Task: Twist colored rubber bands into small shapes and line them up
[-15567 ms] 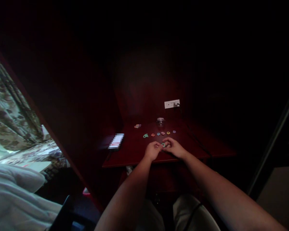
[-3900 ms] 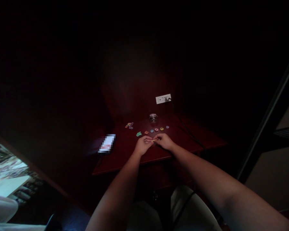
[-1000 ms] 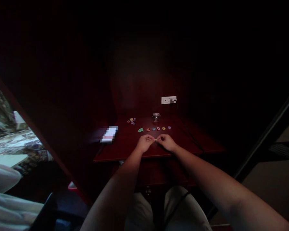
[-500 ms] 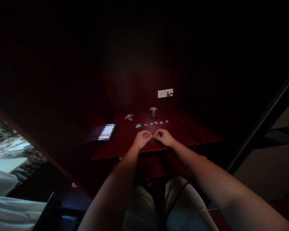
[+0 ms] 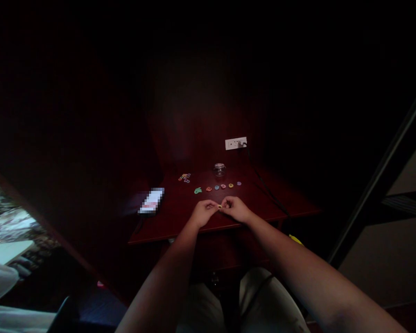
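Between the fingertips of my left hand (image 5: 205, 211) and my right hand (image 5: 236, 209) is a small yellow hair tie (image 5: 220, 206), pinched from both sides just above the desk near its front edge. Beyond my hands lies a row of small coloured bundles of ties: green (image 5: 198, 190), red-orange (image 5: 209, 189), blue (image 5: 217, 187), pink (image 5: 223, 186), yellow (image 5: 230, 185) and purple (image 5: 239, 183). A loose pile of mixed coloured ties (image 5: 185, 177) sits farther back on the left.
A small lidded clear jar (image 5: 219, 169) stands behind the row. A phone (image 5: 151, 201) is at the left of the dark red desk (image 5: 180, 219). A cable (image 5: 266, 187) runs from the wall socket (image 5: 235, 143) down across the right side.
My hands stay pinched together on the yellow tie, which looks more bunched now than the stretched strip before. The whole view has shifted, with the desk lower in the picture.
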`<state>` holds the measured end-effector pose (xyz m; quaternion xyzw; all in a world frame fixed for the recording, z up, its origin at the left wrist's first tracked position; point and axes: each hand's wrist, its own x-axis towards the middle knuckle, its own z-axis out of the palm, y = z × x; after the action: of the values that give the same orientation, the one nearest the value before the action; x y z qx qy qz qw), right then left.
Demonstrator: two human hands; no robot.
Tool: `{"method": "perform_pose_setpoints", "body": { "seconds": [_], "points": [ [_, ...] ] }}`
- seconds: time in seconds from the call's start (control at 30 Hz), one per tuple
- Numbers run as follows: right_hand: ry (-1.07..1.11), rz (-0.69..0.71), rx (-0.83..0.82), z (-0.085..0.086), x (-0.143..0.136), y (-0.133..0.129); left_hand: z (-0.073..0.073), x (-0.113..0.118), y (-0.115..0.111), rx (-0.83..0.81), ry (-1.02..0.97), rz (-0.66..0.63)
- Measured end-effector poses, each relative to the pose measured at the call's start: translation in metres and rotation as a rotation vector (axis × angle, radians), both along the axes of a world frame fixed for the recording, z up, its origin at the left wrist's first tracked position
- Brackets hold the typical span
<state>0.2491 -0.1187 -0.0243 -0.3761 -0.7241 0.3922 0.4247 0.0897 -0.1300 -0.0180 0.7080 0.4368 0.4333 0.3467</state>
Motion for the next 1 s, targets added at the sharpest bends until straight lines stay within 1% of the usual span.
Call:
{"method": "perform_pose_setpoints", "body": {
  "seconds": [0.2, 0.37, 0.6, 0.87, 1.0],
  "points": [
    [-0.025, 0.031, -0.006, -0.004, 0.0, 0.004, -0.004, -0.001, 0.003, -0.01, -0.044, 0.033],
    [-0.033, -0.033, 0.045, -0.006, -0.001, 0.006, -0.004, -0.001, 0.002, 0.007, -0.021, 0.066],
    [-0.059, -0.069, 0.083, -0.007, -0.002, 0.006, 0.0, 0.0, -0.001, -0.011, -0.074, -0.001],
    [-0.082, -0.139, 0.107, -0.011, -0.003, 0.01, -0.003, 0.0, 0.001, -0.016, -0.058, -0.004],
    [-0.07, -0.121, 0.107, -0.009, -0.004, 0.009, -0.003, 0.0, 0.001, -0.012, -0.043, 0.003]
  ]
}}
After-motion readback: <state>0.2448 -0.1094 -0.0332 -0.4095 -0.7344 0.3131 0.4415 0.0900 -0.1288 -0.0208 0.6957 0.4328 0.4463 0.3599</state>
